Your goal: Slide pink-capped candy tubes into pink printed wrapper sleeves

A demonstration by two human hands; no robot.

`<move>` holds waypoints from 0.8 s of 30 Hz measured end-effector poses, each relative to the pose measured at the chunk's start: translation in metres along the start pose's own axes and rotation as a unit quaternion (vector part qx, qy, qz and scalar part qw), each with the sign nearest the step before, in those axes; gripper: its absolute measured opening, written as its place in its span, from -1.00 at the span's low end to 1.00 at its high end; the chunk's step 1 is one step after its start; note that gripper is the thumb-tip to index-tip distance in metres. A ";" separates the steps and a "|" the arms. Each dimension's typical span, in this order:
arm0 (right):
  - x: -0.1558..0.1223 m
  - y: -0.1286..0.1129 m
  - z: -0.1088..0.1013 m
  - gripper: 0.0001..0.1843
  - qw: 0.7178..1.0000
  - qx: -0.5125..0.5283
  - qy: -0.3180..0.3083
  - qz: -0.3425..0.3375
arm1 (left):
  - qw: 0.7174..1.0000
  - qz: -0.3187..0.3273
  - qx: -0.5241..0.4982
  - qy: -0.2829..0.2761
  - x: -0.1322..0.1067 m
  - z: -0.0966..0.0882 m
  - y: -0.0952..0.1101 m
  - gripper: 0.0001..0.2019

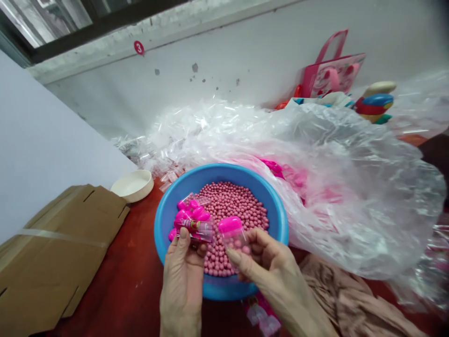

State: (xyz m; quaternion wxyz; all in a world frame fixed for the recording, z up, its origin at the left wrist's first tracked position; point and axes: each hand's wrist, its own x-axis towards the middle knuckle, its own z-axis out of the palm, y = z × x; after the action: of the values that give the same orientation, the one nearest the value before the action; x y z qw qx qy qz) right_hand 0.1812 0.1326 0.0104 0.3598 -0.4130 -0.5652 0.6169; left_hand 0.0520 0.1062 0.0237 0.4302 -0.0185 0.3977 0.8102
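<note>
Over a blue basin [164, 206] of pink beads [238, 199], both my hands are at work. My left hand [184, 276] is closed on a small clear plastic container [201, 229] with a printed label, its thumb on top. In my right hand [270, 262] a clear bottle [233, 234] with a bright pink cap is pinched between thumb and fingers, and pink beads show through its wall. Several bright pink caps [192, 210] and clear pieces lie on the beads at the basin's left side, just beyond my left hand.
A flattened cardboard box [70, 252] lies at the left, with a white round dish [135, 185] behind it. Clear plastic bags [368, 187] with pink pieces spread behind and right. Brown cloth [343, 290] lies front right; a pink bag [331, 72] stands by the wall.
</note>
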 end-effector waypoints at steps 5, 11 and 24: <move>-0.007 0.008 0.008 -0.72 0.992 0.126 0.021 0.016 | 1.000 -0.011 0.021 -0.016 -0.004 0.001 -0.011 -0.85; -0.016 0.004 0.001 -0.79 0.993 0.101 0.069 -0.004 | 0.997 -0.017 0.060 -0.048 -0.005 0.000 -0.021 -0.73; -0.035 0.018 -0.007 -0.84 0.984 -0.024 0.160 -0.079 | 0.992 -0.053 0.102 -0.058 -0.010 0.009 -0.037 -0.73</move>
State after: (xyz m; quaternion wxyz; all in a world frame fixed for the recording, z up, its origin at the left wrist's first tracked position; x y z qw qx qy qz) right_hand 0.2023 0.1018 -0.0038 0.4829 -0.4690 -0.5457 0.4990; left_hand 0.0871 0.1169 0.0099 0.4942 0.0515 0.4516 0.7411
